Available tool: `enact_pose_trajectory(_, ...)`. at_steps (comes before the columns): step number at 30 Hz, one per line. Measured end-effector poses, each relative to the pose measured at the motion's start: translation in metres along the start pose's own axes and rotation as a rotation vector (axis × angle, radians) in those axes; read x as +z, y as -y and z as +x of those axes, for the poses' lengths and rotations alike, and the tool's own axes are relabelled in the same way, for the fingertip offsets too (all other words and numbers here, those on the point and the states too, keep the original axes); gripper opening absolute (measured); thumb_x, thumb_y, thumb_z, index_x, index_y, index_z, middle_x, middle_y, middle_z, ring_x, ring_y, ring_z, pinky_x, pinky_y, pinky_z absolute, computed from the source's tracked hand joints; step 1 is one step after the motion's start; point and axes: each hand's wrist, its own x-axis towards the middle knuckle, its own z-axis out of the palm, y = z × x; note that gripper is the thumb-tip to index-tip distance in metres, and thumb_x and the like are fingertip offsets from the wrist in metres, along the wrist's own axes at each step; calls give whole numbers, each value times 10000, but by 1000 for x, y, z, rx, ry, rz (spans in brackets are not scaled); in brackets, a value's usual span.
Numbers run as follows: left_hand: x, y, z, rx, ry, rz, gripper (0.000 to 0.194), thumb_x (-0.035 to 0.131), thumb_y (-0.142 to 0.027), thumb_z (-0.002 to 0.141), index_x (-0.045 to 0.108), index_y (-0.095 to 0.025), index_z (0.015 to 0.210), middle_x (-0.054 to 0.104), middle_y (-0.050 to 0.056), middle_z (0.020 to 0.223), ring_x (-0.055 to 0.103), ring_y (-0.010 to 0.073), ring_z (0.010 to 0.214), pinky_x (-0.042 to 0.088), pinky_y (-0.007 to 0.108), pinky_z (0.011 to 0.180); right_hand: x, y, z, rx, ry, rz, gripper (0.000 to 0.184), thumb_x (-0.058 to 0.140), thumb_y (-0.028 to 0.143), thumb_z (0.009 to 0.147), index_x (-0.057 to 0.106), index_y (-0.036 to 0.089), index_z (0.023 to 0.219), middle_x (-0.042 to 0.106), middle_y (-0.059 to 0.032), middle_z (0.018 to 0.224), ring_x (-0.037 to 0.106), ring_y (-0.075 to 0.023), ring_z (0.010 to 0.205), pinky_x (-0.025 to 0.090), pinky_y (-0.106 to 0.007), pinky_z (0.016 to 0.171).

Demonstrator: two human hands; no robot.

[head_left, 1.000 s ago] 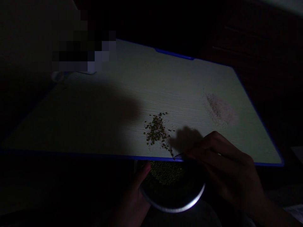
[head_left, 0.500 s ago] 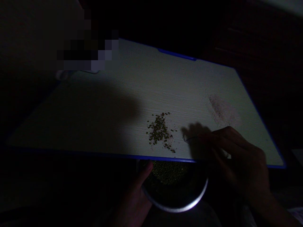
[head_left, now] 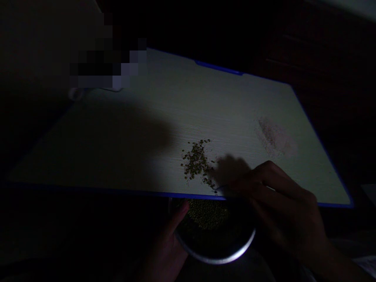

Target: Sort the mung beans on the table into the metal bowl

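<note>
across the middle of a dark room lies a pale board (head_left: 176, 90) with a blue edge and a blue strip (head_left: 219, 67) on its far side; what carries it is lost in shadow. small green beans (head_left: 195, 162) lie loosely heaped near its close edge, and a pale, fine-grained pile (head_left: 277, 137) sits well apart, toward the right end. just below the close edge, partly covered by it, is a metal bowl (head_left: 232, 256) with more green beans inside. the left hand (head_left: 167, 243) grips the bowl's side, thumb over the rim; its other fingers are hidden. the right hand (head_left: 284, 203) has its fingers pinched on a thin sliver (head_left: 221, 188), too dim to name, its tip just beside the loose beans. a blocky blur hides the upper left, cutting off a whitish object (head_left: 75, 94) at the board's corner. both forearms fade into darkness.
</note>
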Motion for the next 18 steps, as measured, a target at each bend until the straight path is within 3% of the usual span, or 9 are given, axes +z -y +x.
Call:
enact_pose_trajectory(6,-6,0,1,-14,-11,14,77,865,-288,829,878,-288,905,851,14,1204,646,329,1365,407,480,1228,0,6,-5,28,0,15,181,588,76,973,731,140,1064,734,-85,872,637,-185,789,528,-319,644)
enact_pose_trajectory(12,-7,0,0,3,26,16,155,893,-313,799,881,-318,954,864,-13,1156,690,322,1309,461,437,1191,-4,-6,-9,85,-54,-176,191,610,57,955,738,146,1065,695,-63,822,635,-175,761,529,-304,633)
enact_pose_trajectory(18,-4,-1,-1,-15,-2,20,58,849,-290,847,883,-315,886,868,-11,1138,719,314,1268,485,451,1169,-2,-4,2,14,-35,-92,224,615,52,966,711,196,1109,739,-71,924,644,-192,830,535,-338,696)
